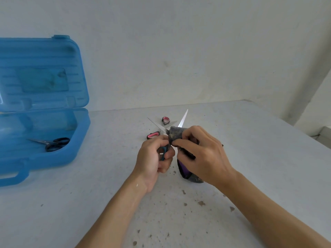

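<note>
1. Nearest to the person, the front part of the pale grey table (250, 158) carries some small brown spots. Both forearms reach over it toward the middle.
2. The left hand (155, 158) is curled firmly round the handle of a pair of scissors with steel blades and a teal-and-black plastic handle (183, 118). It holds them above the middle of the table, with the tip pointing up and away.
3. The right hand (200, 153) touches the left hand. Its fingers pinch a piece of soft grey cloth (174, 134), which is folded round the lower part of the blade.
4. Under the right hand hangs something dark and purple. I cannot tell if it belongs to the cloth.
5. I judge the scissors to be light and stiff, with smooth metal that may slip. The edge and the bare tip are sharp. The handle is the safe place to hold, and the cloth should stay between the fingers and the blade.
6. Just behind the hands, open scissors with pink-and-black handles (153, 135) lie flat, closer to the far edge.
7. At the left edge stands an open translucent blue plastic case (78, 133). Small black-handled scissors (53, 143) lie inside it.
</note>
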`<state>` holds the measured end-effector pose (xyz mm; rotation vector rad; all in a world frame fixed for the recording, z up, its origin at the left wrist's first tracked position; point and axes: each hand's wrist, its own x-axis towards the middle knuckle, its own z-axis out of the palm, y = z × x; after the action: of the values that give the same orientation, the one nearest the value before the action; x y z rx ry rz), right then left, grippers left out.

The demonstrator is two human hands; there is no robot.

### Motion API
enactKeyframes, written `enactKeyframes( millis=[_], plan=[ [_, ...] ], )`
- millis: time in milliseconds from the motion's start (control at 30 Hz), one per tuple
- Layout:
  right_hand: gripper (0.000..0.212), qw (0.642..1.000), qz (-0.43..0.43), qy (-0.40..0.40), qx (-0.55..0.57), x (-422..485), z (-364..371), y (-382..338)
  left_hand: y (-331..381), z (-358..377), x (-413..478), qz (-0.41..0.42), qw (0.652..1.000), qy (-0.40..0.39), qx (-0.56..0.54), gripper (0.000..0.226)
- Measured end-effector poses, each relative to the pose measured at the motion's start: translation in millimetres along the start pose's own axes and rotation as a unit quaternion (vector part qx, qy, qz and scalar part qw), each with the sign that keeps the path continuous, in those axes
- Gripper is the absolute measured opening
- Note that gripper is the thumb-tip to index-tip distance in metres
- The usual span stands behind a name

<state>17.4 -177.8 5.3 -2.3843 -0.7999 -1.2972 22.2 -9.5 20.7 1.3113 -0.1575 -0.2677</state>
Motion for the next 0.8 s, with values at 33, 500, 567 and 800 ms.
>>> enactKeyframes(
  millis=[33,500,567,800],
  plan=[
    [0.013,1.000,0.008,0.012,-0.002,1,0,-1,0,3,0,0.001,1.000,0.002,0.000,0.034],
    [0.011,0.999,-0.021,0.010,-0.048,-3,9,3,2,3,-2,-0.007,1.000,0.025,0.009,0.034],
    [0.010,0.998,-0.001,0.002,-0.055,-4,8,10,1,1,0,-0.008,0.999,0.042,0.001,0.025],
    [0.023,0.983,0.162,0.070,0.046,-2,-7,9,-1,-7,3,-0.030,0.997,0.059,-0.035,0.018]
  ],
)
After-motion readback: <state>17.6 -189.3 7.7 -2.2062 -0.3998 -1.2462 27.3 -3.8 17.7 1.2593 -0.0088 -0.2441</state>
